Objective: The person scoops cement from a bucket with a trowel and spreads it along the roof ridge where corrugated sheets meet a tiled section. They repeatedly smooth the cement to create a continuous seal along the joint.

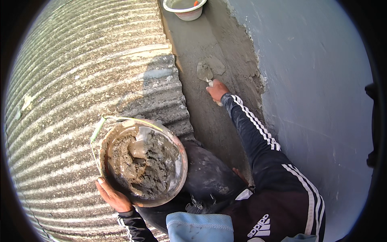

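My right hand [218, 90] is closed round the pale handle of a trowel [204, 71]. The trowel's mortar-smeared blade lies on the wet grey mortar strip [193, 44], beside a fresh patch of mortar [216, 64]. At the lower left, my left hand [114, 197] grips the rim of a round bucket [184, 161], thumb on the edge and fingers hidden below. Wet, lumpy mortar [155, 173] fills much of the bucket. Its wire bail with a light green grip [98, 129] rests to the left side.
A corrugated, weathered roof sheet [60, 121] covers the left, its ragged edge meeting the mortar strip. A smooth blue-grey wall [314, 80] rises on the right. At the far end stands a white-rimmed basin [189, 15] with greyish contents and a small orange object [196, 3].
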### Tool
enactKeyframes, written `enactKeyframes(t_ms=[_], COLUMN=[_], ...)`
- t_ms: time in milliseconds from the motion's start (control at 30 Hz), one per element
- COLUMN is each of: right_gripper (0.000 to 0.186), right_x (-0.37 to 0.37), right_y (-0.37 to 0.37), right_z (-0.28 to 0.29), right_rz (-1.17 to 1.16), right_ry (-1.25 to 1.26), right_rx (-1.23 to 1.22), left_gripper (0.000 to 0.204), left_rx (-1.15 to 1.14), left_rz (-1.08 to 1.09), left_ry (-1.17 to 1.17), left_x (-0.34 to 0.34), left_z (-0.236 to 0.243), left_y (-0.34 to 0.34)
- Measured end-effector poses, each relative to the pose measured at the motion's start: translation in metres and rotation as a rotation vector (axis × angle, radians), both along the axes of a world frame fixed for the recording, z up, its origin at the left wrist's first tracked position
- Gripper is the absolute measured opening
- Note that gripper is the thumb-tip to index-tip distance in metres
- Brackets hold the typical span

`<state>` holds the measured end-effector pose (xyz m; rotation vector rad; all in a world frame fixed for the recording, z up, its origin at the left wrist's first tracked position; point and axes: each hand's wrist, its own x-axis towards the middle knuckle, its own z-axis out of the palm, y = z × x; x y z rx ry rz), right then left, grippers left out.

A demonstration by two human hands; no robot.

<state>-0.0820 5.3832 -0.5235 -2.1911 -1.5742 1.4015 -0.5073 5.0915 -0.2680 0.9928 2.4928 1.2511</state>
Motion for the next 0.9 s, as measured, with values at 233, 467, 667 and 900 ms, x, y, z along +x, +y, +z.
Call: enactKeyframes(t_ms=[233,467,667,900], right_gripper=[0.048,0.050,0.043,0.049], right_x=[-0.002,0.001,0.012,0.012], right_y=[0.045,0.028,0.002,-0.024], right_z=[-0.021,-0.016,-0.004,-0.011], right_rz=[-0.185,-0.102,-0.077,-0.252], right_ry=[-0.127,-0.178,0.095,-0.087], right_rx=[-0.022,0.064,-0.039,0.116], left_gripper=[0.067,0.067,0.068,0.064], left_rx=[-0.030,-0.010,0.013,-0.002], left_rz=[-0.049,-0.007,-0.010,-0.006], left_ry=[0.044,0.020,-0.049,-0.007], left_x=[-0.001,0.007,0.009,-0.001], left_z=[0.002,0.005,0.007,0.001], left_y=[-0.001,0.003,0.007,-0.002])
